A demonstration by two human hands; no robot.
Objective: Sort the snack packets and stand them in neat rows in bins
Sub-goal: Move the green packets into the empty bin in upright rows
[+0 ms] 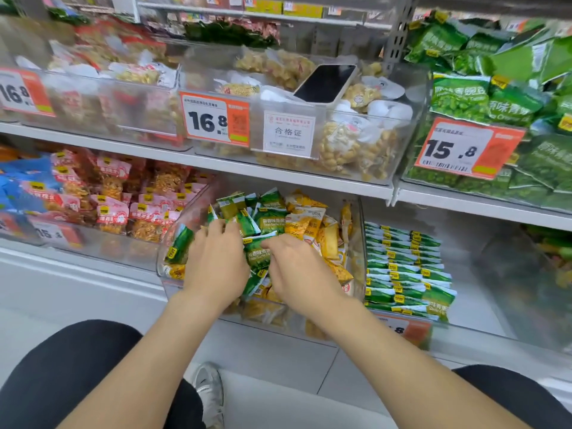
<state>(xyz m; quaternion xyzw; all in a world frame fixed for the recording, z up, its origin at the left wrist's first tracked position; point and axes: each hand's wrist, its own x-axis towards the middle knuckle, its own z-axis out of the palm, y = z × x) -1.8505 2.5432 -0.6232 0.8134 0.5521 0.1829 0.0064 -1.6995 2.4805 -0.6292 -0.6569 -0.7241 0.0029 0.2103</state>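
A clear plastic bin point(360, 239) on the lower shelf holds a jumble of green packets point(272, 221) and yellow packets point(305, 222). My left hand point(215, 261) rests palm down on the pile at its left side, fingers spread over green packets. My right hand point(297, 267) is in the middle of the pile, fingers curled around a small bunch of green packets point(258, 258). In the bin to the right, green packets point(405, 267) stand in neat rows.
A phone point(325, 83) lies on packets in the bin on the shelf above. Pink and red packets point(111, 193) fill the bin to the left. Large green bags point(495, 97) sit upper right. Orange price tags point(215, 119) hang on bin fronts. My knees and a shoe point(209, 394) are below.
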